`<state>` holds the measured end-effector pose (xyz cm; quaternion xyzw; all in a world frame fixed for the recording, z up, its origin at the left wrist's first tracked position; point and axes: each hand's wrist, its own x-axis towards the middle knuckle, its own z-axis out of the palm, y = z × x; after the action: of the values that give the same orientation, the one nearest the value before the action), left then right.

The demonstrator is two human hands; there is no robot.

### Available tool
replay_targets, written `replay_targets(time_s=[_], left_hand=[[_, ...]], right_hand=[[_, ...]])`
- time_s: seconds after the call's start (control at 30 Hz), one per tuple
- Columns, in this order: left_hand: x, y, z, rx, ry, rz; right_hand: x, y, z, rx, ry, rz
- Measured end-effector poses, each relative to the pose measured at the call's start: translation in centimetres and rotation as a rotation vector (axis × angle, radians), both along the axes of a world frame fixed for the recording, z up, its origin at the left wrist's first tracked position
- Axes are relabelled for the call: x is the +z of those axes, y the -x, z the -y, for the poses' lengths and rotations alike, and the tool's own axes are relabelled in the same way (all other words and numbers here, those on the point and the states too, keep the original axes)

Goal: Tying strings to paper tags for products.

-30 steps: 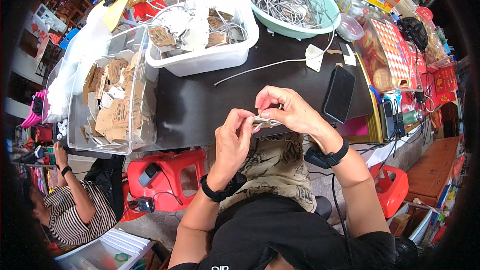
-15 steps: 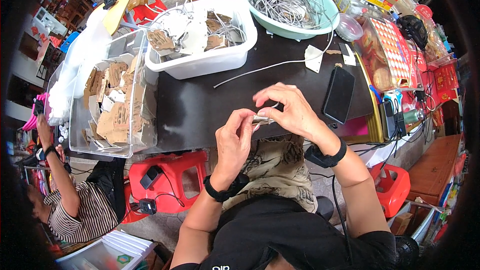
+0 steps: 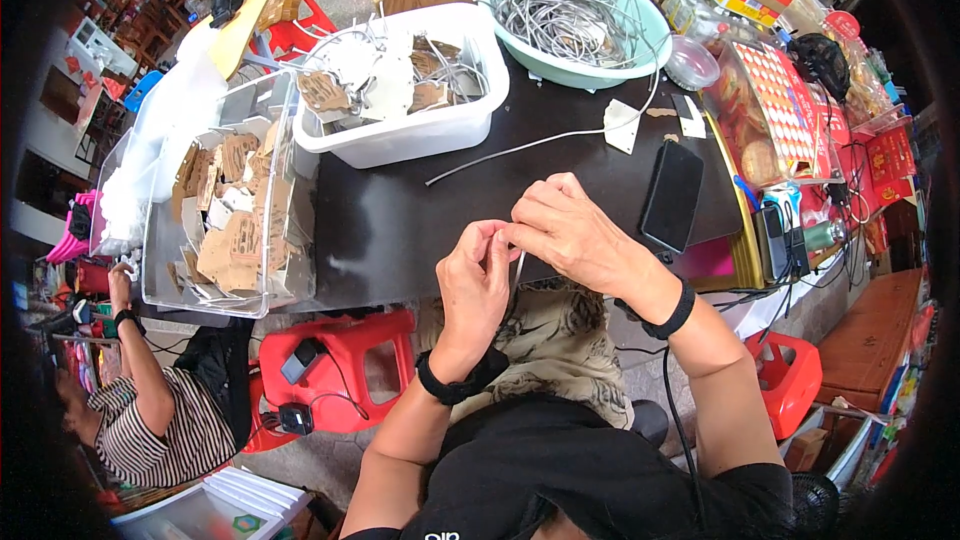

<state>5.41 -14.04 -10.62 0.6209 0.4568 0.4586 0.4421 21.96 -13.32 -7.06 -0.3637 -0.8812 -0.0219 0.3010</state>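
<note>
Over the front edge of the dark table, my left hand [image 3: 474, 278] and my right hand [image 3: 572, 232] meet fingertip to fingertip. Both are closed in a pinch on a short piece of grey cord [image 3: 518, 268], whose lower part hangs below the fingers. My fingers hide most of it. Beyond them, a longer grey cord [image 3: 500, 152] runs across the tabletop from a pale green basin [image 3: 575, 70] heaped with the same cord. A white tub [image 3: 400, 135] at the back holds brown and white card pieces with cords. To its left, a clear plastic box [image 3: 205, 302] contains many card pieces.
A black phone [image 3: 672, 195] lies right of my hands, with a white card piece [image 3: 621, 126] behind it. Packaged goods [image 3: 765, 115] crowd the table's right side. A red stool [image 3: 340, 365] stands at front left, near a person in a striped shirt [image 3: 165, 430].
My right fingers have curled inward and closed against my left fingertips. The pale piece that showed between my hands is now mostly covered, with a strand hanging down.
</note>
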Motion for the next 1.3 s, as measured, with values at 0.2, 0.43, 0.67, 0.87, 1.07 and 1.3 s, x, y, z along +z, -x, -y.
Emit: replay_targets(time_s=[0.2,0.43,0.67,0.87,1.07,1.3], left_hand=[[0.2,-0.4,-0.1,-0.016,-0.013,-0.005],[-0.2,-0.6,0.2,-0.044,-0.060,-0.049],[0.2,-1.1,0.3,0.018,0.034,-0.078],[0.2,-1.5,0.1,0.057,-0.026,-0.102],[-0.2,-1.8,-0.2,0.067,0.006,-0.033],[-0.7,-2.2,-0.1,0.102,-0.063,-0.039]], right_hand=[[0.7,-0.4,0.0,-0.015,-0.044,0.194],[1.0,-0.9,-0.1,-0.019,0.043,0.225],[0.7,-1.0,1.0,-0.112,0.299,-0.132],[0.1,0.7,2.4,-0.326,0.274,-0.295],[-0.6,1.8,3.0,-0.508,0.326,-0.392],[-1.4,2.6,3.1,-0.621,0.352,-0.581]])
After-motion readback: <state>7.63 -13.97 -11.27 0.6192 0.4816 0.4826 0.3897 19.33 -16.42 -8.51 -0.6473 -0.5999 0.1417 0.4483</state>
